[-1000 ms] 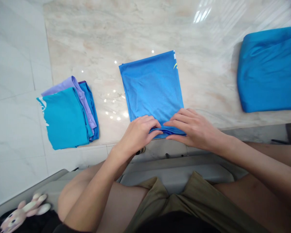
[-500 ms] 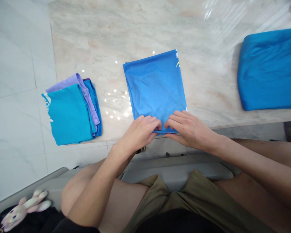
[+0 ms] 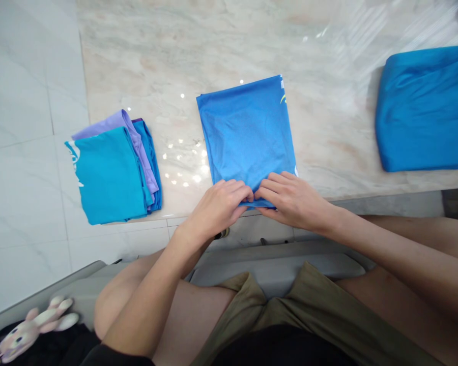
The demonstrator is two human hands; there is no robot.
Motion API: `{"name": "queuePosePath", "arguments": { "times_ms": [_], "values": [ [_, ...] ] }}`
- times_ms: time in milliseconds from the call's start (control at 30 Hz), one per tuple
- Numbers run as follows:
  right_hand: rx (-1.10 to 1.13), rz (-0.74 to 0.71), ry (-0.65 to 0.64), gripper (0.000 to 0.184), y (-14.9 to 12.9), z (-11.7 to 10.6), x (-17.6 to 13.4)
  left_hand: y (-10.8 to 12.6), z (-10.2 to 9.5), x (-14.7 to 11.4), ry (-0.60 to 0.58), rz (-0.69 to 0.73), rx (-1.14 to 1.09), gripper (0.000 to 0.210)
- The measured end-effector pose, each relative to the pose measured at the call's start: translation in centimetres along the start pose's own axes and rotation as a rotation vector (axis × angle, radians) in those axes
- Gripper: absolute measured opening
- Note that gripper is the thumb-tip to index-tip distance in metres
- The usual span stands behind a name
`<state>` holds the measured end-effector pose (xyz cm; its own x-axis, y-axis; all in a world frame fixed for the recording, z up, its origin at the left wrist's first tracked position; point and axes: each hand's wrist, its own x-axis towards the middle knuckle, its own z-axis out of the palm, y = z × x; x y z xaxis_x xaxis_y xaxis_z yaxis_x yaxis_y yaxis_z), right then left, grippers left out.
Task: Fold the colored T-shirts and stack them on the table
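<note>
A folded blue cloth (image 3: pixel 248 137), with white and yellow print at its right edge, lies flat on the table in front of me. My left hand (image 3: pixel 227 201) pinches its near edge left of the middle, thumb below and fingers on top. Close beside it, my right hand (image 3: pixel 290 201) grips the same edge in the same way. The edge between the two hands is slightly rolled over the table's front rim. Part of the near edge is hidden under my fingers.
On the left, a stack of folded cloths lies with a teal cloth (image 3: pixel 110 175) on top and a purple cloth (image 3: pixel 116 122) beneath. A larger folded blue cloth (image 3: pixel 427 109) rests at the right. The marble table (image 3: pixel 175 46) ends near my knees; a plush toy (image 3: pixel 34 328) sits lower left.
Both hands stay on the near edge of the blue cloth and have drawn slightly closer together. The whole view has shifted a little.
</note>
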<state>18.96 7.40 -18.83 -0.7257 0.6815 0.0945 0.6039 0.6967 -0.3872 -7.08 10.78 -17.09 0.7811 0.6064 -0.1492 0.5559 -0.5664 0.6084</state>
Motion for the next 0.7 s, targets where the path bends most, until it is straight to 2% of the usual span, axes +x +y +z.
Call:
{"name": "queuePosePath", "arguments": {
  "times_ms": [267, 500, 700],
  "values": [
    [-0.143, -0.044, -0.034, 0.012, -0.9, -0.7, 0.2, -0.3, 0.2, -0.2, -0.026, 0.008, 0.018, 0.014],
    [-0.121, -0.024, -0.046, 0.008, -0.8, -1.0, 0.1, -0.5, 0.2, -0.2, -0.027, 0.018, 0.01, 0.012],
    [-0.048, -0.006, -0.016, 0.013, -0.5, -1.7, -0.3, -0.4, 0.0, -0.1, -0.055, 0.005, 0.016, 0.015]
  ]
}}
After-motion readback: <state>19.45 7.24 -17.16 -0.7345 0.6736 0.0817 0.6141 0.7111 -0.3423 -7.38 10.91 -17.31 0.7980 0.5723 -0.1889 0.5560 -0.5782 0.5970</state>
